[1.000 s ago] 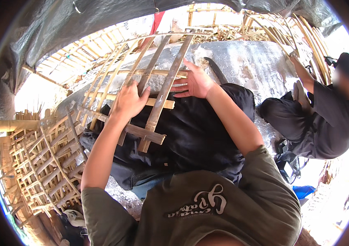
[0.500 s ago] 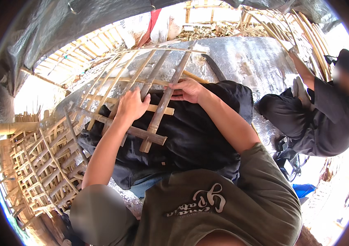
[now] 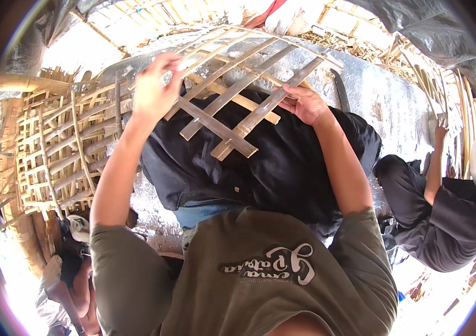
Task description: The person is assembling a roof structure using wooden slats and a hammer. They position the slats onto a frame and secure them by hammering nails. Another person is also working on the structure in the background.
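A partly woven bamboo lattice (image 3: 242,85) of crossed slats rests over the dark cloth (image 3: 299,157) on my lap. My right hand (image 3: 304,105) holds the lattice's right-hand slat, thumb on top and fingers at its edge. Over the lattice's left side, my left hand (image 3: 157,87) is raised and somewhat blurred, its thumb and fingers apart with nothing visible in them. Near the lattice's front corner, a crosswise slat (image 3: 221,129) overlaps the lengthwise ones, and their ends stick out unevenly.
Finished-looking bamboo lattice panels (image 3: 61,151) stand at the left beside a thick bamboo pole (image 3: 36,84). A curved dark tool (image 3: 340,89) lies on the silvery sheet (image 3: 386,103) beyond my right hand. One person (image 3: 445,207) sits at right near upright strips; another is at lower left.
My left hand has let go of the lattice and risen up and left. My right hand still holds a slat, now farther right. The view has shifted, and the lattice appears higher.
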A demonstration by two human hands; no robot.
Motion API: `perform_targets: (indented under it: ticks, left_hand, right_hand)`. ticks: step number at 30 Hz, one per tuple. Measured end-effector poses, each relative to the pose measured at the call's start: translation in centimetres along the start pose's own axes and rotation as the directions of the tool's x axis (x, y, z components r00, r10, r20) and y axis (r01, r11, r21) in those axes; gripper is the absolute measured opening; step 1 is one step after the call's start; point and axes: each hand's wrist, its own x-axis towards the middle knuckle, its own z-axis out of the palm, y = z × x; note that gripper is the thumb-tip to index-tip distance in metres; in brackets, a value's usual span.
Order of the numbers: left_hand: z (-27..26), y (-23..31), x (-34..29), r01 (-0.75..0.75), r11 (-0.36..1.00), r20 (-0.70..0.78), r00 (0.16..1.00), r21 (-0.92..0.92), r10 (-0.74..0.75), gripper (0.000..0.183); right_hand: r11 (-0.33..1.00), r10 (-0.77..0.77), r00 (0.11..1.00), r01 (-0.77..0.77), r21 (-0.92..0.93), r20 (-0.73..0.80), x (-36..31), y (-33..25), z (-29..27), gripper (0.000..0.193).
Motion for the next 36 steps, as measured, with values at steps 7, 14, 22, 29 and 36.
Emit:
perform_targets:
  ticks: [7,14,22,29,36]
  left_hand:
    - [-7.9,4.2,-17.4,-0.451,0.892,0.591,0.729,0.035,0.346,0.049]
    - [-8.5,5.6,-22.8,-0.096,0.995,0.715,0.697,0.021,0.052,0.020]
    - [-11.4,7.9,-27.8,0.044,0.988,0.856,0.506,-0.146,0.104,0.017]
    - [-14.2,6.4,-33.4,0.087,0.991,0.876,0.480,-0.097,0.044,0.018]
    - [-14.0,6.3,-36.1,0.011,0.990,0.853,0.508,-0.143,0.118,0.028]
  right_hand:
    - [0.999,0.016,0.994,-0.021,0.049,0.105,-0.5,-0.4,1.0,0.037]
    - [0.995,0.005,0.996,-0.014,0.101,0.091,-0.1,-0.2,0.6,0.038]
    - [0.964,-0.151,0.967,0.099,0.245,0.203,-0.1,0.2,-0.5,0.033]
    - [0.946,-0.202,0.947,0.124,0.298,0.249,-1.4,-0.5,0.7,0.031]
    - [0.947,-0.206,0.918,0.100,0.305,0.338,-1.8,-0.7,0.6,0.032]
